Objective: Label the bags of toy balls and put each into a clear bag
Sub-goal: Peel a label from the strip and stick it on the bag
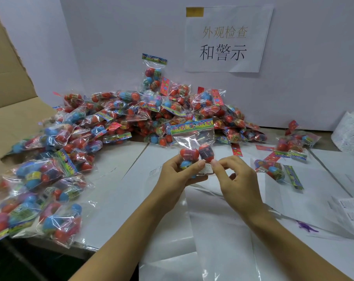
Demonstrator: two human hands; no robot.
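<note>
centrally, a bag of toy balls [192, 142] is held upright above the white table [115, 199], its printed header card at the top and red and blue balls gathered at the bottom. the lower part of the bag is gripped by the left hand [178, 175], with the fingers curled round the balls and the thumb laid across the front. a small white warning label [206, 169] is seen on the front of the bag, just below a red ball. the label's upper edge is met by the thumb and forefinger of the right hand [236, 179], which are pinched together there; the other fingers are loosely curled. whether the label is already stuck down cannot be told.

behind the hands, a large heap of bags [131, 114] of the same kind is piled against the white back wall and spread to the left, down along a cardboard box flap [8, 122]. a few more bags [277, 171] are scattered on the table to the right. flat clear bags [218, 224] are laid on the table beneath the forearms. sheets of printed labels [350, 132] are stacked at the right edge. a paper sign [224, 39] with chinese characters is fixed to the wall. a small purple toy [306, 227] is lying near the right forearm.
</note>
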